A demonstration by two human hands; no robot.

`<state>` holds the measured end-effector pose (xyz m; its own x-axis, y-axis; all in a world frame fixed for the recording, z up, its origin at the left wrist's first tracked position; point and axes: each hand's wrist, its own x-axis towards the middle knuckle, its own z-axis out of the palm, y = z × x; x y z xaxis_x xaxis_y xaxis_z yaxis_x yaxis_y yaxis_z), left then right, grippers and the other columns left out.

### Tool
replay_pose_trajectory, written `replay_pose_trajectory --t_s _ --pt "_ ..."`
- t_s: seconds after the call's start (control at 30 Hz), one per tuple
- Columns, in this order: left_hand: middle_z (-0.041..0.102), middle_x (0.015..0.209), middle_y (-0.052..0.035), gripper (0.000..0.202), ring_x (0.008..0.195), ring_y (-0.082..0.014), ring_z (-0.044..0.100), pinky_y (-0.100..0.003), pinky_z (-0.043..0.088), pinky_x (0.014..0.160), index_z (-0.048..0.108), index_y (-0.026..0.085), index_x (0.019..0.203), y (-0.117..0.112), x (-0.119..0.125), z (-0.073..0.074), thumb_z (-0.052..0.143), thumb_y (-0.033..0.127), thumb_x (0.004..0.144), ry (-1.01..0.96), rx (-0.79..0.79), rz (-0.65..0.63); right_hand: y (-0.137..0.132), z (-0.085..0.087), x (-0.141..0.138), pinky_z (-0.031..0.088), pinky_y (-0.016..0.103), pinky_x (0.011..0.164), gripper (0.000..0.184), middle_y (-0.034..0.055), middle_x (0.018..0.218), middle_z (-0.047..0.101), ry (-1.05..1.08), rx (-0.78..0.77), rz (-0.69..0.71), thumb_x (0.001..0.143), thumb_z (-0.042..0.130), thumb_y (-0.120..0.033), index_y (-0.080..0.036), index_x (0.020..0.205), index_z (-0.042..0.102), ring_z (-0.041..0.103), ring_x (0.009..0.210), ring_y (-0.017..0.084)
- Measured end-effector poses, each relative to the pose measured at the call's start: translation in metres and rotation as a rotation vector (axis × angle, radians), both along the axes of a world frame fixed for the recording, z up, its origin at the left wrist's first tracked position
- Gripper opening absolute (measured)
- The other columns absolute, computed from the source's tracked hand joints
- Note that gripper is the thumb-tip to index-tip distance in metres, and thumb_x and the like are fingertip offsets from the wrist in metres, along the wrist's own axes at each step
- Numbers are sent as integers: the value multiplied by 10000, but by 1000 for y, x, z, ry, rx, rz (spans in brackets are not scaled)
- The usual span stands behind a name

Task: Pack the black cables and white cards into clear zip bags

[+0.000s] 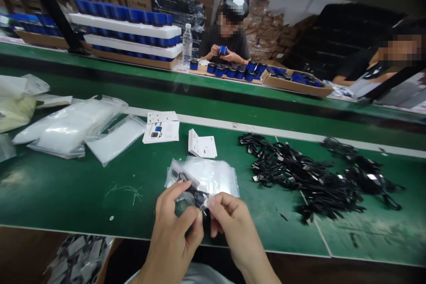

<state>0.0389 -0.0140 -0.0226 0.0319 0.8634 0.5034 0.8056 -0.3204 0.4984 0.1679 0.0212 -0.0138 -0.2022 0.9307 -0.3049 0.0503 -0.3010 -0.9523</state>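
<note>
Close to the bench's front edge, my left hand [178,217] is closed on a small clear plastic bag [178,175] with a coiled black cable [196,193] in it. My right hand [229,217] pinches the near right end of the same bag, thumb against fingers, beside a pale cable plug. Just beyond both hands lies a stack of flat clear zip bags [213,175], partly covered by the held bag. A folded white leaflet [203,144] stands behind that stack. To the right is a heap of coiled black cables [293,173].
Bulky clear bag packs [73,126] and printed leaflets [161,131] lie to the left. Below the front edge is a carton of filled bags [78,257]. Across the bench, a co-worker [224,35] holds a blue device behind several others; another person [366,69] sits at far right.
</note>
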Motion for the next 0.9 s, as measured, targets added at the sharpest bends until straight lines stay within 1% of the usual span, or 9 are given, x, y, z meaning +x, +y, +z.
replay_pose_trajectory --t_s 0.03,0.1,0.23,0.3,0.4,0.57,0.67,0.8,0.9 --pt "379 1239 -95 161 1145 -281 401 -465 421 878 521 198 724 1 -1 1 453 95 827 10 5 -16 0 0 1 332 184 394 303 -68 445 436 27 -8 15 815 549 -401 -173 618 513 406 353 73" --pt "371 1238 -103 149 1144 -278 402 -459 429 874 518 197 732 3 -2 1 458 95 823 33 11 -43 -2 -2 2 342 192 401 266 -43 498 477 -55 179 10 821 562 -348 -164 629 552 436 385 82" --pt "358 1246 -109 143 1135 -264 407 -446 434 879 513 198 745 3 -5 0 452 98 828 51 8 -65 -9 -12 -2 371 242 511 161 26 625 573 -508 985 -104 861 515 -159 -160 784 656 502 539 135" --pt "352 1252 -107 150 1142 -266 400 -451 431 885 512 197 733 3 -5 0 451 99 828 57 1 -67 -11 -15 -5 347 254 521 176 27 615 559 -669 1161 -143 870 496 -132 -163 812 659 472 544 142" --pt "346 1259 -112 144 1151 -273 394 -459 431 883 524 194 737 3 -5 -1 463 99 827 61 -11 -68 -10 -13 -5 353 248 542 174 21 654 533 -617 989 -96 870 492 -146 -169 771 633 470 581 142" --pt "333 1280 -111 158 1196 -300 366 -527 401 908 546 200 759 5 -6 -3 449 107 841 -14 -38 -33 0 1 7 357 223 554 249 -26 644 445 -160 339 33 861 511 -282 -177 635 506 438 588 117" --pt "295 1315 -102 159 1237 -301 358 -542 380 939 552 206 774 5 -8 -5 447 117 853 -69 -74 -52 3 3 14 344 223 553 273 -39 630 417 -4 183 93 847 527 -340 -178 631 484 407 576 109" --pt "275 1340 -106 168 1244 -287 373 -509 398 941 551 200 768 5 -9 -5 438 120 863 -79 -115 -81 -1 0 13 373 227 565 218 -27 636 457 -122 366 59 840 551 -263 -169 643 549 460 595 119" --pt "279 1330 -122 169 1222 -286 375 -492 417 923 552 188 754 4 -8 -3 441 110 855 -14 -81 -86 -7 -7 8 380 245 572 143 1 661 514 -385 786 -4 857 527 -145 -161 748 617 495 611 133"
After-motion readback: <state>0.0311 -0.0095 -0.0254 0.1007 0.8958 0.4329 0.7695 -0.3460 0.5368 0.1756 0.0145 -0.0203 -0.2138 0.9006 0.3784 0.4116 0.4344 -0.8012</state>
